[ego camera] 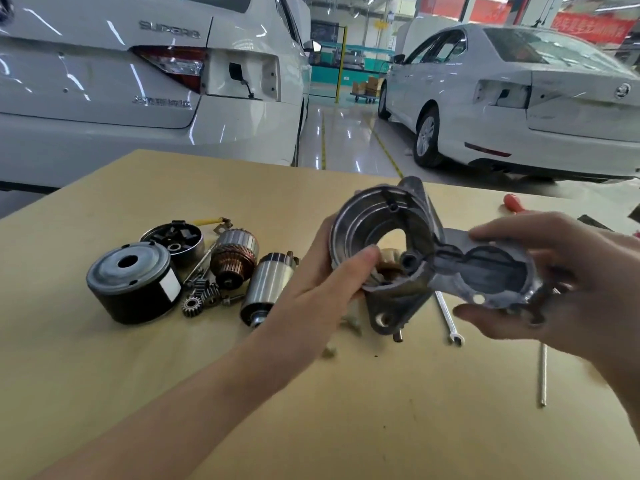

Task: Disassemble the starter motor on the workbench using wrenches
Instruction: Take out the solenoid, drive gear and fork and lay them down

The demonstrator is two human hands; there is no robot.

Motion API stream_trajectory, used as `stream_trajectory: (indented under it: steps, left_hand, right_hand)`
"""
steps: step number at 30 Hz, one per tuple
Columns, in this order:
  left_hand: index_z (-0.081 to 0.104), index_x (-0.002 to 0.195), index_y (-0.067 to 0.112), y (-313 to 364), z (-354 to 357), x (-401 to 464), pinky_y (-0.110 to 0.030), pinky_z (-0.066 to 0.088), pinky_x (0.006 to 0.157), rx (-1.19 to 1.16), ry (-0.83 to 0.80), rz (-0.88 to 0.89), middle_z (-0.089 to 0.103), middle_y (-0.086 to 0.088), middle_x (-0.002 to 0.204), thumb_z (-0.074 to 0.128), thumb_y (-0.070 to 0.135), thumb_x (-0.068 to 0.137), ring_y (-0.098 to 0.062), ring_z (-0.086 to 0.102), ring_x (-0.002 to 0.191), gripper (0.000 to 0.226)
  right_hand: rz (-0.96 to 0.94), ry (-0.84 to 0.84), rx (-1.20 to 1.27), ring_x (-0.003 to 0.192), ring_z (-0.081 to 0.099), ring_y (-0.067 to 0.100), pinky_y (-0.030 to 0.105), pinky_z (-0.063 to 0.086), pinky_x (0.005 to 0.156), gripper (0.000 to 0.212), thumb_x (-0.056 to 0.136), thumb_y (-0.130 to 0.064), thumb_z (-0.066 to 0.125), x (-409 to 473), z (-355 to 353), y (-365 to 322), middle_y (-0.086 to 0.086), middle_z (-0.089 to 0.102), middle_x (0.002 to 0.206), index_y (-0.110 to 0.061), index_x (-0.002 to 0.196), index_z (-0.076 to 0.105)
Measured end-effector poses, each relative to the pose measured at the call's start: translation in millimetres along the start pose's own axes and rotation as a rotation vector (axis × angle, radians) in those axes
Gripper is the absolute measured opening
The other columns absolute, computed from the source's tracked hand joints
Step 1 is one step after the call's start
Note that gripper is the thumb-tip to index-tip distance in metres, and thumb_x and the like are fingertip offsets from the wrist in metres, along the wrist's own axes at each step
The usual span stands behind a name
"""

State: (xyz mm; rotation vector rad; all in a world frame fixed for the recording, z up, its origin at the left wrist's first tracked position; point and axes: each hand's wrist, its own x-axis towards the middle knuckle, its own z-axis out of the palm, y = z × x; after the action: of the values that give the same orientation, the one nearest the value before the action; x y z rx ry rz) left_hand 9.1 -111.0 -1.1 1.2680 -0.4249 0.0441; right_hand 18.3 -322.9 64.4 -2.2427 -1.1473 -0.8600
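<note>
- The left hand (pixel 332 271) grips the motor housing (pixel 384 233) from its left side, thumb curled over the near rim and into the bore. The other fingers are hidden behind the casting.
- The right hand (pixel 561 282) pinches the housing's flat flange end between thumb below and fingers above; this hand is blurred, so the finger detail is uncertain.
- The housing is held up between both hands, clear of the workbench (pixel 346 410), open cup tilted toward the viewer. Its long axis runs left to right, cup at the left hand, flange at the right.
- A copper-coloured part is visible inside the bore, just beside the left thumb. Judgement: anything left to draw out comes through the open cup, so the left hand is nearer for that work.
- Below the right hand, a slim wrench (pixel 450 323) lies on the bench; a thin rod (pixel 543 375) lies nearer, under the right wrist.
- Small pale scraps lie on the bench beneath the housing.
- Left of the left hand, removed parts are grouped: solenoid (pixel 266 289), small gears (pixel 201 296), armature (pixel 235 258), black casing (pixel 135 285), end cap (pixel 173 240) beyond it.
- Nothing stands between the hands and the housing; the parts group is well apart from it.
- Beyond the right hand, an orange tool handle (pixel 516 204) lies at the far bench edge.
- Beyond the bench, two white cars (pixel 519 98) stand on the workshop floor.
</note>
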Motion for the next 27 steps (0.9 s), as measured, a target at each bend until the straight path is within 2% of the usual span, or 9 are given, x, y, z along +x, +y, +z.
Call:
stream_trajectory:
  steps: [4,8,11,13,15,19,21,23,27]
  left_hand:
    - [0.038,0.139,0.024,-2.8,8.9,-6.0,-0.021,0.048,0.095,0.169,-0.014,0.134,0.062,0.005,0.125,0.050,0.009,0.096,-0.008,0.058,0.118,0.046]
    - [0.025,0.147,0.022,-9.1,2.9,-2.4,-0.026,0.036,0.110,0.491,0.041,0.285,0.036,-0.008,0.144,0.051,0.001,0.087,-0.018,0.036,0.137,0.068]
    - [0.021,0.149,0.015,-11.9,-5.5,2.6,-0.014,0.029,0.107,0.687,0.016,0.342,0.027,-0.010,0.143,0.050,-0.003,0.086,-0.014,0.030,0.137,0.071]
    - [0.018,0.150,0.014,-10.3,-11.3,6.1,-0.014,0.028,0.109,0.692,0.002,0.319,0.026,-0.010,0.146,0.049,0.002,0.090,-0.015,0.029,0.138,0.069]
    - [0.013,0.151,0.019,-6.5,-16.2,8.6,-0.019,0.025,0.113,0.695,-0.006,0.275,0.024,-0.006,0.150,0.049,0.015,0.094,-0.014,0.026,0.142,0.067]
    - [0.011,0.153,0.027,6.6,-26.9,12.4,-0.025,0.009,0.119,1.085,0.173,0.061,0.012,0.010,0.158,0.032,0.069,0.084,-0.003,0.006,0.146,0.084]
    - [0.021,0.151,0.020,12.7,-32.2,12.5,-0.031,0.018,0.115,1.440,0.197,-0.155,0.015,-0.001,0.157,0.030,0.068,0.078,-0.017,0.013,0.144,0.087]
    - [0.034,0.140,0.013,15.5,-34.6,12.4,-0.037,0.033,0.104,1.710,0.168,-0.327,0.029,-0.012,0.143,0.041,0.061,0.081,-0.029,0.027,0.134,0.076]
    - [0.040,0.123,0.013,23.8,-41.7,11.7,-0.032,0.037,0.075,1.806,0.206,-0.450,0.041,-0.009,0.122,0.059,0.061,0.077,-0.027,0.043,0.117,0.070]
  right_hand:
    - [-0.042,-0.027,-0.009,0.082,0.062,0.011,0.017,0.051,0.069,0.055,0.067,-0.042,0.072,-2.5,8.7,12.3,-0.012,0.062,0.094,-0.011,0.111,0.058]
    - [-0.022,-0.124,-0.192,0.070,0.065,0.021,0.035,0.054,0.052,0.064,0.068,-0.034,0.079,-6.0,24.2,22.2,0.000,0.068,0.094,-0.015,0.125,0.058]
    - [0.073,-0.217,-0.299,0.059,0.063,0.026,0.033,0.048,0.043,0.075,0.060,-0.038,0.080,-1.6,39.3,21.0,-0.001,0.070,0.082,-0.020,0.123,0.044]
    - [0.043,-0.223,-0.355,0.057,0.061,0.025,0.024,0.038,0.041,0.079,0.059,-0.039,0.082,3.3,44.2,25.3,0.000,0.069,0.080,-0.015,0.124,0.044]
    - [-0.017,-0.217,-0.406,0.063,0.064,0.025,0.018,0.029,0.043,0.078,0.063,-0.040,0.081,9.5,46.9,32.5,0.004,0.069,0.089,-0.008,0.126,0.048]
    - [0.015,-0.223,-0.376,0.077,0.063,0.032,0.028,0.040,0.054,0.078,0.073,-0.037,0.075,31.4,58.7,47.2,0.011,0.064,0.107,-0.006,0.137,0.043]
    - [0.027,-0.243,-0.351,0.083,0.061,0.029,0.029,0.039,0.060,0.075,0.077,-0.033,0.074,46.7,66.3,57.1,0.009,0.062,0.112,-0.011,0.140,0.040]
    - [-0.027,-0.310,-0.375,0.089,0.060,0.025,0.027,0.038,0.065,0.072,0.080,-0.034,0.071,61.9,73.8,67.3,0.005,0.061,0.116,-0.014,0.141,0.039]
    - [-0.132,-0.465,-0.476,0.094,0.060,0.022,0.028,0.040,0.065,0.065,0.086,-0.040,0.064,83.5,96.0,79.0,0.001,0.058,0.117,-0.017,0.141,0.037]
